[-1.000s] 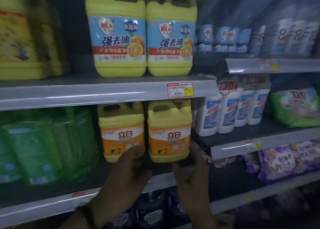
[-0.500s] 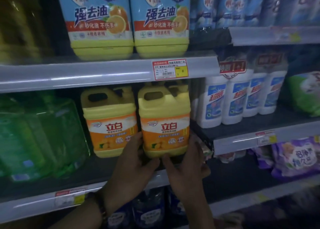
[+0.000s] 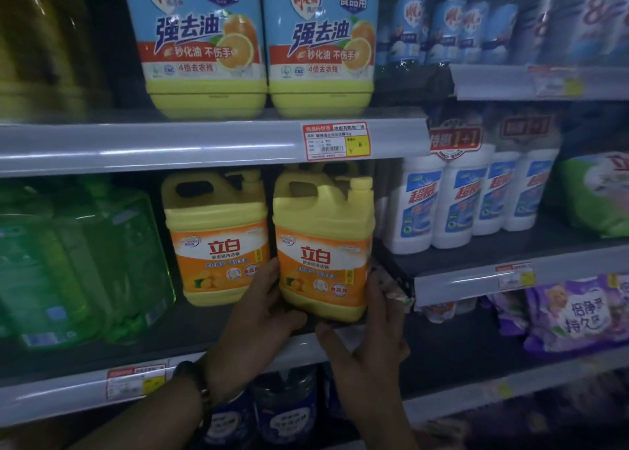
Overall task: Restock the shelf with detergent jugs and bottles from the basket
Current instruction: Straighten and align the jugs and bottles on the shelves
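Two yellow detergent jugs with orange labels stand side by side on the middle shelf [image 3: 102,351]. The right jug [image 3: 323,245] sits near the shelf's front edge, a little ahead of the left jug [image 3: 218,242]. My left hand [image 3: 258,323] presses against the right jug's lower left side, thumb between the two jugs. My right hand [image 3: 371,344] cups its lower right side and front bottom edge. Both hands hold this jug from the two sides. The basket is out of view.
Two large yellow jugs with blue labels [image 3: 258,41] stand on the shelf above. Green packs [image 3: 78,265] fill the left of the middle shelf. White bottles [image 3: 469,197] and purple bags [image 3: 578,313] sit on offset shelves to the right. Dark bottles [image 3: 279,412] stand below.
The view has moved closer and lower on the shelf. Both hands have closed in on the right orange-label jug, which now stands slightly forward of its neighbour.
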`<act>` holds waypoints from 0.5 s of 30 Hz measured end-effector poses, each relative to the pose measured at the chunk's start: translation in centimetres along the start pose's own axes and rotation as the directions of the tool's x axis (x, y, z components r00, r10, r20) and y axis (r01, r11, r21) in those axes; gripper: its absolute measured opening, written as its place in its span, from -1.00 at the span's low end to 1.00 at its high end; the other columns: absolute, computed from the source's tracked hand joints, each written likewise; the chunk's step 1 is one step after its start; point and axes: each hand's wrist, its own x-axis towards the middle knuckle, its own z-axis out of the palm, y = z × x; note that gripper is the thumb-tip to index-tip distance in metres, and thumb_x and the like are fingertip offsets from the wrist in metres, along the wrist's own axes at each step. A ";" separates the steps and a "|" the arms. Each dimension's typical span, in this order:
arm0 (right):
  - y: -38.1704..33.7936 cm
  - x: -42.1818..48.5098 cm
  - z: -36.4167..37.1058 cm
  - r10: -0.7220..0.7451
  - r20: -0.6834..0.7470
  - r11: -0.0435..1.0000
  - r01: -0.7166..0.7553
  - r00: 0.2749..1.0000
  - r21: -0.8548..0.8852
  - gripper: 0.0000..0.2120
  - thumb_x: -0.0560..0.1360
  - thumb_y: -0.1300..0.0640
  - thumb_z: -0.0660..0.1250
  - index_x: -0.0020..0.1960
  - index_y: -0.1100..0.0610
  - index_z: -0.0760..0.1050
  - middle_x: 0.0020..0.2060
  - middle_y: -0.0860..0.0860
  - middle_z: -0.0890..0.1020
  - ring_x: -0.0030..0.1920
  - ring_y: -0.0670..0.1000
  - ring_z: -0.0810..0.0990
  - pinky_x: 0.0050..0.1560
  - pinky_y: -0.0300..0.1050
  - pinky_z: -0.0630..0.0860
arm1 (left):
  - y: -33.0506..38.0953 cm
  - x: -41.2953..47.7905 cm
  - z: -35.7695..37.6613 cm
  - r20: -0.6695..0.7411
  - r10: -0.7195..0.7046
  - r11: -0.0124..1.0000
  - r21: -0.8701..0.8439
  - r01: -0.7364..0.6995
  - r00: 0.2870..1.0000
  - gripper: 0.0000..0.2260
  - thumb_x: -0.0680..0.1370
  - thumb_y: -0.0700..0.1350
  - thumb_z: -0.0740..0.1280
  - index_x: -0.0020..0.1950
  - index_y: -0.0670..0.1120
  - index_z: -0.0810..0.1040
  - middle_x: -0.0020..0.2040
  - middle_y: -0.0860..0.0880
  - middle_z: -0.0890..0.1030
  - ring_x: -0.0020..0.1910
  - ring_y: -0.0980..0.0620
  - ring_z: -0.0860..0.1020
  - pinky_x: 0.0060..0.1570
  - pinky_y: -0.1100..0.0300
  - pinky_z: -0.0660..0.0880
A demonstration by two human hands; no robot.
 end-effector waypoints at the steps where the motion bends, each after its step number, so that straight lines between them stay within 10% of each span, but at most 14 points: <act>1: 0.0 0.2 -0.2 -0.006 -0.003 1.000 0.006 1.000 -0.006 -0.12 0.32 -0.37 0.31 0.57 -0.48 0.00 0.40 -0.51 0.06 0.48 -0.23 0.14 0.59 0.25 0.04 | 0.2 0.0 0.0 0.002 0.017 1.000 0.010 -0.017 1.000 -0.31 0.57 -0.44 0.37 0.46 0.27 0.42 0.32 0.34 0.61 0.31 0.26 0.59 0.24 0.16 0.60; 4: 0.4 0.6 -0.8 -0.038 0.008 0.999 0.037 0.999 0.008 -0.22 0.42 -0.11 0.39 0.53 -0.41 0.12 0.46 -0.40 0.23 0.37 -0.25 0.28 0.56 0.34 0.12 | 0.2 -0.3 0.2 -0.019 0.072 0.992 0.102 -0.069 0.997 -0.37 0.62 -0.30 0.39 0.30 0.48 0.42 0.28 0.43 0.53 0.22 0.43 0.56 0.20 0.36 0.57; 8: 1.4 0.6 -0.9 -0.056 0.011 0.995 0.055 0.998 0.082 -0.26 0.44 0.04 0.42 0.50 -0.37 0.20 0.39 -0.37 0.45 0.41 -0.13 0.48 0.49 0.42 0.30 | -0.6 -1.1 0.8 0.014 0.062 0.982 0.175 -0.064 0.998 -0.31 0.62 -0.17 0.44 0.56 0.31 0.19 0.45 0.34 0.37 0.37 0.34 0.46 0.30 0.35 0.50; 15: 1.1 -0.3 0.3 -0.104 0.062 0.994 0.106 0.993 -0.024 -0.30 0.47 0.06 0.33 0.56 -0.31 0.28 0.34 -0.46 0.30 0.27 -0.38 0.38 0.37 0.25 0.39 | 0.6 1.0 0.5 0.063 -0.002 0.996 0.094 -0.004 0.998 -0.29 0.44 0.16 0.59 0.51 0.18 0.37 0.30 0.27 0.64 0.26 0.25 0.63 0.29 0.07 0.60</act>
